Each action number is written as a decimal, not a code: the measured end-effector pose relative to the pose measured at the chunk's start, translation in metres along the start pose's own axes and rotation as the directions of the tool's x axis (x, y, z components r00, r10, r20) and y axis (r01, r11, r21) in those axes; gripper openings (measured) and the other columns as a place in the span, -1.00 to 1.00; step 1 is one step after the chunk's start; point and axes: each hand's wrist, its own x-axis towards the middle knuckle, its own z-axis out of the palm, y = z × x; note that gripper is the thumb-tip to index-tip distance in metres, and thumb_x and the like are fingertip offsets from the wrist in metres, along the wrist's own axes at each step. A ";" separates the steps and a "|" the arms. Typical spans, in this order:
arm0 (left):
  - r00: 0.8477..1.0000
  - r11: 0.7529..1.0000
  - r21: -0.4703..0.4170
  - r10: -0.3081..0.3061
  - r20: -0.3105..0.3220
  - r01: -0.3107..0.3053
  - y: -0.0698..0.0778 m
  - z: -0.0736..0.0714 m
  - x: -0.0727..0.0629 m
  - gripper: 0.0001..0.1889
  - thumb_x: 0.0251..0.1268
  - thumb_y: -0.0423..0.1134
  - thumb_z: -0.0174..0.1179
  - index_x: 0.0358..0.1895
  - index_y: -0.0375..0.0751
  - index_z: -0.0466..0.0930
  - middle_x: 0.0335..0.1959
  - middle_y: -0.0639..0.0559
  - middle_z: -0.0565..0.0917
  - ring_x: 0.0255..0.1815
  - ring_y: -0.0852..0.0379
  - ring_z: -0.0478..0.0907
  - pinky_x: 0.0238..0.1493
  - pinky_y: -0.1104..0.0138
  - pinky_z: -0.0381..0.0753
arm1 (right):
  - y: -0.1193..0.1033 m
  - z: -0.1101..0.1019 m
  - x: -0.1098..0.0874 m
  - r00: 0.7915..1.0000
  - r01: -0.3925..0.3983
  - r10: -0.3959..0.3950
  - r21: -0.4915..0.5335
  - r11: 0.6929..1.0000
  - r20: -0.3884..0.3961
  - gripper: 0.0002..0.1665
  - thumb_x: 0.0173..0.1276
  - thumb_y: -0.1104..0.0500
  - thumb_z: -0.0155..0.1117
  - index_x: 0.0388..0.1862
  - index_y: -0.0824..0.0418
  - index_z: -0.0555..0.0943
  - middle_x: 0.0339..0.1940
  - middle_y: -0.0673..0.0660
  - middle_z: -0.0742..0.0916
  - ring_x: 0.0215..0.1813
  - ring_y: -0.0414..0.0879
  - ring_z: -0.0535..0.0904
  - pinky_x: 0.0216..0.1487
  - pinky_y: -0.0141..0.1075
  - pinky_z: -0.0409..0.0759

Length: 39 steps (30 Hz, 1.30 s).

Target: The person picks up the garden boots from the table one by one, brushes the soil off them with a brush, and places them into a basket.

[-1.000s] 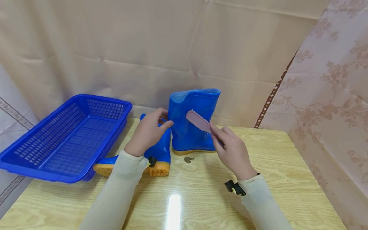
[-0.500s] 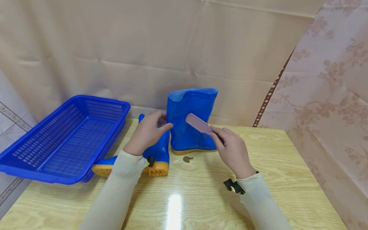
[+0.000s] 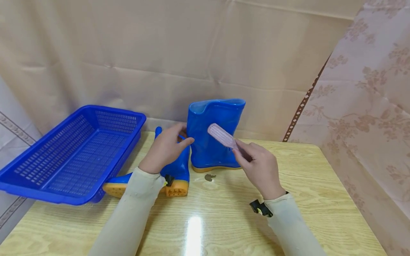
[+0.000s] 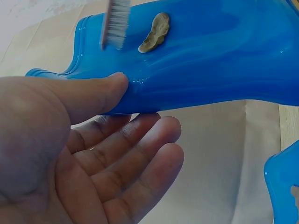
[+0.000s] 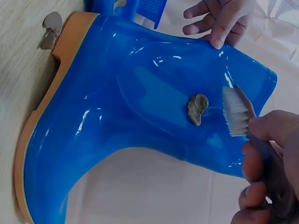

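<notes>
- Far left: slotted blue plastic basket [image 3: 93,153] on wood-grain table [image 3: 320,202].
- Next: lying rubber boot [image 3: 181,167], blue, on its side, orange sole toward the camera, toe end near the basket corner, partly behind the left sleeve [image 3: 137,199].
- Left hand [image 3: 164,147]: over the lying boot, at the left edge of the upright one. Thumb rests on the shaft, other fingers loose and spread, grip fairly wide; 2 fingertips sit at the shaft's edge in the left wrist view.
- Middle: upright rubber boot [image 3: 208,145], blue, standing on its orange sole, toe to the right, mouth at top.
- Brownish clump [image 5: 197,108] on that boot's shaft, clear in both wrist views.
- Flat brownish piece [image 3: 210,177] on the tabletop, in front of the upright boot.
- Brush [image 3: 221,135]: pink head in front of the shaft, white bristles [image 5: 236,111] just beside the clump, apart from it. Can't tell if they touch the boot.
- Right hand [image 3: 257,165]: holds the brush, thumb and fingers wrapped round the dark handle, narrow grip. Black buckle [image 3: 261,208] by the wrist.
- Behind: beige cloth [image 3: 160,53]; far right, floral cloth [image 3: 378,89].
</notes>
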 end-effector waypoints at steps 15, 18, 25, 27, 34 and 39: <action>0.999 0.998 0.056 -0.004 -0.035 0.006 -0.001 0.003 0.000 -0.53 0.56 0.02 0.18 0.38 -0.07 0.47 0.02 0.01 0.69 -0.05 0.00 0.64 0.02 0.07 0.68 | -0.001 -0.002 0.001 0.992 -0.092 0.096 -0.061 0.994 0.077 -0.65 0.40 0.09 0.47 0.12 0.15 0.78 -0.48 0.04 0.68 -0.55 -0.19 0.40 -0.60 -0.33 0.30; 1.000 0.998 0.060 0.011 -0.027 -0.010 -0.002 0.002 0.000 -0.54 0.56 0.00 0.20 0.37 -0.08 0.48 0.03 0.00 0.69 -0.02 0.00 0.65 0.04 0.06 0.68 | -0.003 -0.002 0.002 0.993 -0.082 0.086 -0.050 0.995 0.086 -0.62 0.42 0.10 0.45 0.17 0.17 0.75 -0.46 0.03 0.66 -0.53 -0.18 0.40 -0.58 -0.33 0.31; 0.997 0.996 0.059 0.071 -0.001 -0.071 -0.004 0.001 0.000 -0.62 0.56 -0.06 0.21 0.31 -0.05 0.52 0.05 0.03 0.70 0.00 0.01 0.66 0.07 0.06 0.68 | -0.005 -0.001 0.002 0.995 -0.020 0.021 -0.005 1.000 0.100 -0.49 0.53 0.17 0.32 0.42 0.16 0.57 -0.35 0.09 0.64 -0.49 -0.15 0.39 -0.54 -0.32 0.34; 0.996 0.994 0.062 0.088 0.007 -0.088 -0.004 0.001 0.000 -0.65 0.55 -0.06 0.22 0.28 -0.03 0.54 0.02 0.05 0.70 -0.02 0.04 0.66 0.04 0.07 0.69 | -0.005 -0.001 0.001 0.994 -0.001 0.000 0.007 1.000 0.111 -0.46 0.54 0.21 0.29 0.47 0.15 0.52 -0.32 0.11 0.63 -0.47 -0.14 0.39 -0.53 -0.32 0.36; 0.988 0.985 0.097 0.132 0.082 -0.140 -0.003 0.001 0.001 -0.74 0.47 -0.15 0.31 0.12 -0.03 0.57 -0.06 0.08 0.70 -0.12 0.08 0.65 -0.05 0.14 0.70 | -0.003 0.002 0.000 0.993 0.047 -0.049 0.023 0.999 0.109 -0.44 0.52 0.25 0.30 0.47 0.08 0.53 -0.37 0.05 0.56 -0.49 -0.18 0.32 -0.55 -0.35 0.30; 0.996 0.991 0.104 0.075 0.045 -0.079 -0.003 0.004 0.003 -0.68 0.51 -0.11 0.27 0.21 -0.04 0.53 -0.03 0.04 0.70 -0.08 0.03 0.67 -0.03 0.10 0.71 | -0.002 0.000 -0.001 0.991 -0.024 0.025 -0.010 1.000 0.130 -0.47 0.52 0.24 0.30 0.44 0.07 0.56 -0.40 0.05 0.57 -0.52 -0.16 0.30 -0.56 -0.33 0.27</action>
